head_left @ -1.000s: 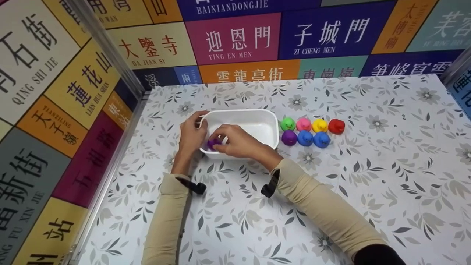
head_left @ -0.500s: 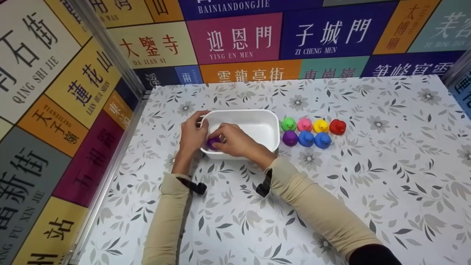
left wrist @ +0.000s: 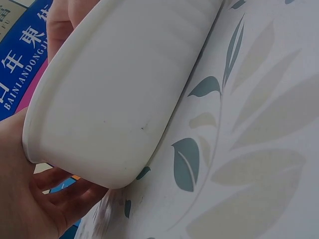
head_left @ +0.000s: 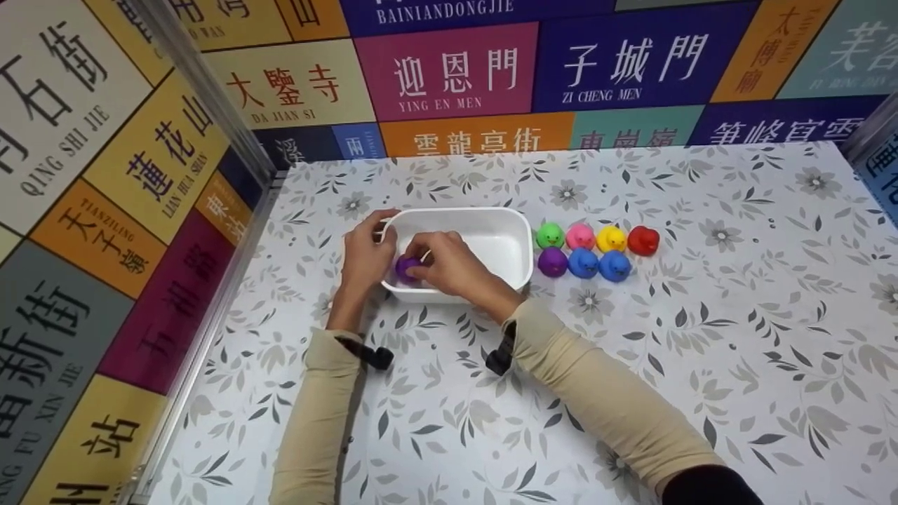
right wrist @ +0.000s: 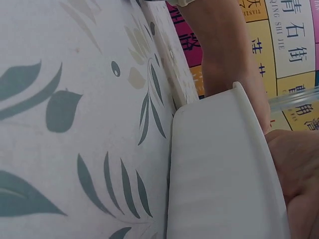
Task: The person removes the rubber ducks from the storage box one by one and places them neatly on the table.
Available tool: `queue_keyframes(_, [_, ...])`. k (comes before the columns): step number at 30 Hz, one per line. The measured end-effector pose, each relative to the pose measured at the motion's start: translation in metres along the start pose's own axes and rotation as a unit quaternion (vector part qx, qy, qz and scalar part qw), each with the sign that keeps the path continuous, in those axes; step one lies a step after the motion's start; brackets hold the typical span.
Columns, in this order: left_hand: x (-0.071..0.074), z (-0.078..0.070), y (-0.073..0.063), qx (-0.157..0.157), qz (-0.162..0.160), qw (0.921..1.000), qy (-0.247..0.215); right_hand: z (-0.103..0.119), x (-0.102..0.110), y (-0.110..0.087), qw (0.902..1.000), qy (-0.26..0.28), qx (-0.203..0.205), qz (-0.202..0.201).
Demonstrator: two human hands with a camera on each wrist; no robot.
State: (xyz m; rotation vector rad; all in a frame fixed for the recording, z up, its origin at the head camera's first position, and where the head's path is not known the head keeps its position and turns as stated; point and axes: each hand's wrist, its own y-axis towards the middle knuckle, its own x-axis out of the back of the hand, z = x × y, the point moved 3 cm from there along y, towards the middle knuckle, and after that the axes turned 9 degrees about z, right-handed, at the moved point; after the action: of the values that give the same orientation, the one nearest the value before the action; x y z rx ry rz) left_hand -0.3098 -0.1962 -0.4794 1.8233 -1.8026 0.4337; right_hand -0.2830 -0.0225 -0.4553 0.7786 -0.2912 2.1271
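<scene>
A white plastic tub (head_left: 501, 245) stands on the table. My left hand (head_left: 366, 256) grips its left end, thumb over the rim and fingers outside; the left wrist view shows those fingers (left wrist: 75, 196) against the outer wall. Inside the tub's near left corner is a purple rubber duck (head_left: 407, 268), partly covered by my right hand (head_left: 449, 263), which pinches it between thumb and fingers. From the right wrist, the tub wall (right wrist: 219, 174) hides the duck and most fingertips.
Right of the tub, rubber ducks sit in two rows: green (head_left: 550, 236), pink (head_left: 580, 237), yellow (head_left: 612, 239) and red (head_left: 643, 241) behind; purple (head_left: 553, 261) and two blue (head_left: 584, 264) in front. Printed panels (head_left: 449, 77) border the table's back and left.
My right wrist and forearm have shifted slightly left, while the fingers stay at the purple duck in the tub's left end. My left hand and the tub have hardly moved.
</scene>
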Motion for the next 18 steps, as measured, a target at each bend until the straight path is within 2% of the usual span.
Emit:
queue_keyframes(11, [0.001,-0.001,0.001,-0.012,0.0,0.9999,0.005,0.0,0.007,-0.004,0.9999,0.006,-0.004,-0.013])
queue_keyframes(18, [0.001,-0.001,0.0,-0.004,0.0,1.0,0.006,0.002,0.013,-0.015,0.9996,0.012,-0.009,-0.024])
